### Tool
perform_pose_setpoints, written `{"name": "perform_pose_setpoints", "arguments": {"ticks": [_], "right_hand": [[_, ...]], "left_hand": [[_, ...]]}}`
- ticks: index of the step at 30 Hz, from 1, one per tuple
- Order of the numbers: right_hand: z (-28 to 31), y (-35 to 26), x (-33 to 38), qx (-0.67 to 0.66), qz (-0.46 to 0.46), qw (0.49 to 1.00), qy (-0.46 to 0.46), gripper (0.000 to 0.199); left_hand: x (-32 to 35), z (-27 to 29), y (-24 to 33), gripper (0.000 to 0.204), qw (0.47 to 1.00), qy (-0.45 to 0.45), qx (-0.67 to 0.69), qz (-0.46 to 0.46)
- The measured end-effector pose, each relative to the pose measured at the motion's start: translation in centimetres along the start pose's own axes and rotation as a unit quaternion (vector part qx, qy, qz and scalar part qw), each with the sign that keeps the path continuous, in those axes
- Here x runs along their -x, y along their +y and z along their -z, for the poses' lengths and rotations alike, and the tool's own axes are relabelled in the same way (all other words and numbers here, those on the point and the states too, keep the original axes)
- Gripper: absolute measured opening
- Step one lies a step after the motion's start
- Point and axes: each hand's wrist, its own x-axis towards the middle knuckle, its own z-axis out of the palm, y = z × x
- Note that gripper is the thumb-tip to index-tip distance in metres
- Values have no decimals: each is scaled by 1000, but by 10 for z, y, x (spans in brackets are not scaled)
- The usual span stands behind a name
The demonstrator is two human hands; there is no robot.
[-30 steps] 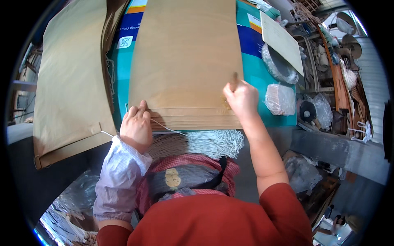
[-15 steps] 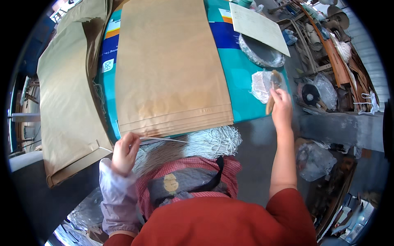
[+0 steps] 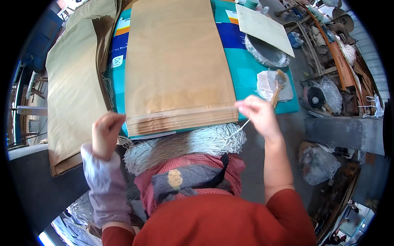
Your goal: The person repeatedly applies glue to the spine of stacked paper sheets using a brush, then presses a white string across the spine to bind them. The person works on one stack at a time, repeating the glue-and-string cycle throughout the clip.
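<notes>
A stack of brown paper bags (image 3: 176, 61) lies before me, its near edges fanned in several steps. At the stack's left near corner, my left hand (image 3: 106, 133) is closed in a pinch on a white string. My right hand (image 3: 261, 116) pinches the string at the right near corner, and a string tail (image 3: 243, 127) hangs below it. Between the hands the string runs faintly across the top bag, close to its near edge. A brush (image 3: 279, 88) with a wooden handle rests on a pale, plastic-wrapped block (image 3: 267, 82), just beyond my right hand.
A bundle of white strings (image 3: 184, 143) lies along the table's near edge. Folded brown bags (image 3: 74, 90) are piled at left. On the teal table cover (image 3: 242, 78), a pale board (image 3: 264, 28) partly covers a round, plastic-wrapped container (image 3: 266, 53). Shelving with clutter stands at right.
My right hand has let go of the brush, come left to the bags' corner and taken the string. My left hand has moved left and slightly up; the string now spans the stack.
</notes>
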Motion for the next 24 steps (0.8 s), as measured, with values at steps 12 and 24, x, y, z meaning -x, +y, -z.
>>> {"name": "perform_pose_setpoints", "arguments": {"ticks": [12,24], "right_hand": [[-25,100,-62,200,-9,974,105,16],[-42,74,-54,307,122,918,218,44]], "left_hand": [[-27,-83,-49,14,971,47,-234,0],[-24,-75,-54,37,983,-68,-83,-151]]}}
